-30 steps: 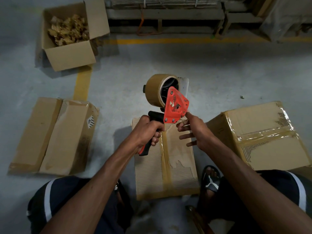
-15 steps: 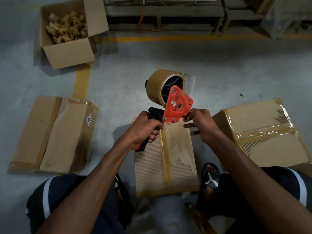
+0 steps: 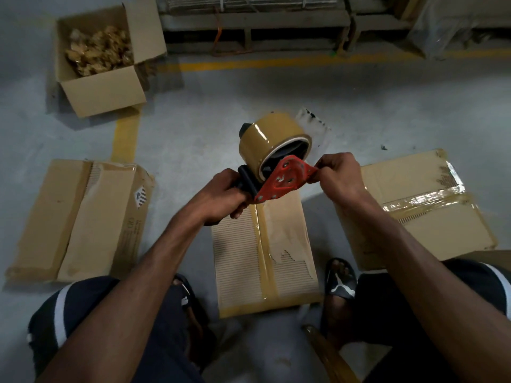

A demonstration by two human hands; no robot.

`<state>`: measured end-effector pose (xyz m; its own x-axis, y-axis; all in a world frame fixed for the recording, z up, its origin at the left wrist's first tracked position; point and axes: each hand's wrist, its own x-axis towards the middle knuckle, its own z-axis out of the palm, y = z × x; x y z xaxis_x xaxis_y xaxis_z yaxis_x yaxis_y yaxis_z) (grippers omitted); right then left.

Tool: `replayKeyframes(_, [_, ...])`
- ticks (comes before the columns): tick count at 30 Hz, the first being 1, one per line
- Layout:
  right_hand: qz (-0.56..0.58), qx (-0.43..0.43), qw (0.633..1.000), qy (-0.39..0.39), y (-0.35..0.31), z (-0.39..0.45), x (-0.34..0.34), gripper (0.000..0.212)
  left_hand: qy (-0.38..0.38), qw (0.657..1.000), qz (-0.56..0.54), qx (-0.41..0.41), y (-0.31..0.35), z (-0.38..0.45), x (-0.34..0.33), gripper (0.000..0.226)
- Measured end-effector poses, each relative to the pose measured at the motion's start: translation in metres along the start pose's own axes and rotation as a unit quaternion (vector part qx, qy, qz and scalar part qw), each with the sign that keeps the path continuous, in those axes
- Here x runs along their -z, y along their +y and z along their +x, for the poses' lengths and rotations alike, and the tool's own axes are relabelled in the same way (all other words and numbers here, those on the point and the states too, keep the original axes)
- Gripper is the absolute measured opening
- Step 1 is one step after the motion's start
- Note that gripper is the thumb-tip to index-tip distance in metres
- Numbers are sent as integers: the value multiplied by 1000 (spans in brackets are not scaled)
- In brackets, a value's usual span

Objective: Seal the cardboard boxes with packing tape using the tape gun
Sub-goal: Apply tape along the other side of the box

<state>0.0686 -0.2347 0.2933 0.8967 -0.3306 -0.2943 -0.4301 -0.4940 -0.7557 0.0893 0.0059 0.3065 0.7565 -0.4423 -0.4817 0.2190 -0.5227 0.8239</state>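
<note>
Head view: our left hand (image 3: 221,197) clamps the tape gun (image 3: 279,172) steady above the box (image 3: 265,252) while our right hand (image 3: 338,172) pinches its front, likely freeing tape.

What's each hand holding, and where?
Left hand grips the tape gun by its black handle; right hand pinches the gun's red front tip.

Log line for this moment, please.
left hand: grips tape gun handle | right hand: pinches at gun's front tip | middle box: below, centre seam taped
</note>
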Motion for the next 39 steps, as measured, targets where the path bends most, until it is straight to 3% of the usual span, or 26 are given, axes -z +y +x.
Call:
replayKeyframes(5, [-30, 18, 999, 41, 6, -4, 1, 27, 33, 999, 43, 0, 4, 2, -9, 16])
replayKeyframes(18, [-43, -52, 993, 101, 14, 12, -17, 15, 122, 990, 64, 8, 4, 11, 2, 22])
replayKeyframes(23, [7, -108, 989, 105, 36, 31, -23, 28, 110, 980, 166, -22, -11, 30, 16, 24])
replayKeyframes(27, [49, -157, 978, 132, 49, 62, -41, 22, 115, 976, 185, -16, -37, 76, 26, 19])
replayKeyframes(31, [34, -161, 976, 142, 70, 98, -75, 18, 108, 975, 192, 10, -69, 120, 35, 28])
replayKeyframes(39, [8, -191, 972, 138, 138, 148, -128, 17, 67, 953, 295, 5, -120, 190, 17, 21])
